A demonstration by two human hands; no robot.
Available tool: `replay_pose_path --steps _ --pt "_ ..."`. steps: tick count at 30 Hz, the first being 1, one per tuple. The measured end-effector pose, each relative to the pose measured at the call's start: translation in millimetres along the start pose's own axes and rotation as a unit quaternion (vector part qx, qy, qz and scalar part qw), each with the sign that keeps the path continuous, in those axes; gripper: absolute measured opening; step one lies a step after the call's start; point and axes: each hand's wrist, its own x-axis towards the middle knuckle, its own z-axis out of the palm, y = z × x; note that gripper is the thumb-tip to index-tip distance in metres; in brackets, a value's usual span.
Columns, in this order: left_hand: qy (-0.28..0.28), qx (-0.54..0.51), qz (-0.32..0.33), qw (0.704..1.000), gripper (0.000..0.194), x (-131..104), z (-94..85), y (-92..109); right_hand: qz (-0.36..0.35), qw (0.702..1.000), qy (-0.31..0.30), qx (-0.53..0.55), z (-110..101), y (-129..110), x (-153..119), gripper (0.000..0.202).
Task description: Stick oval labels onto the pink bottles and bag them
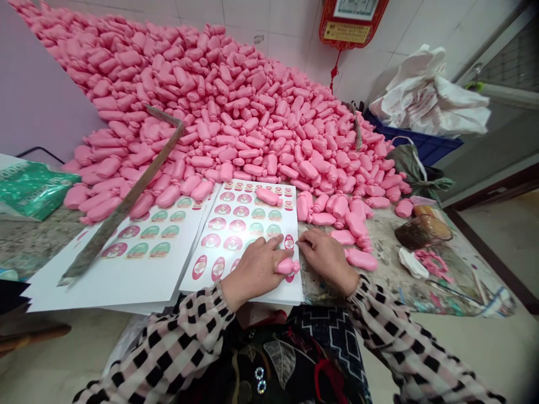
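A small pink plastic bottle (288,266) sits in my left hand (256,269), its knobbed end poking out to the right under curled fingers. The left index fingertip reaches onto a sticker sheet (248,261) printed with rows of pink and green labels. At that sheet's right edge, my right hand (324,255) is closed, thumb and finger pinched at the rim of a pink oval sticker (289,242). Whether the sticker's edge is lifted is too small to tell. Another pink bottle (268,196) lies across the sheet's upper labels.
A huge heap of pink bottles (236,112) fills the back of the table. A wooden strip (126,202) lies over a second stack of sheets (105,286) on the left. To the right are a brown jar (415,231), a white scrap (412,262) and a blue crate (421,140).
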Motion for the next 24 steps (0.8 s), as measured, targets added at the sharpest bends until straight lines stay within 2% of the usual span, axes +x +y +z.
replay_pose_path --steps 6,9,13,18,24 --pt "-0.036 0.012 -0.020 0.999 0.038 3.5 0.2 -3.7 0.074 0.988 0.034 0.130 15.3 1.1 -3.6 0.016" --pt "-0.060 0.009 0.002 0.998 0.043 6.9 3.1 -10.7 0.072 0.991 0.053 0.098 17.1 -3.5 -5.3 0.016" --pt "-0.090 -0.002 0.024 0.996 0.051 10.2 1.3 -16.2 0.070 0.996 0.047 0.035 12.4 -10.9 -4.5 0.020" --pt "-0.098 0.003 0.026 0.995 0.051 10.6 -3.7 -14.4 0.099 0.994 0.053 -0.004 7.3 -19.7 -3.8 0.021" --pt "-0.096 0.008 0.033 0.995 0.050 9.8 -4.2 -13.7 0.070 0.991 0.087 -0.072 6.5 -27.8 -7.3 0.020"
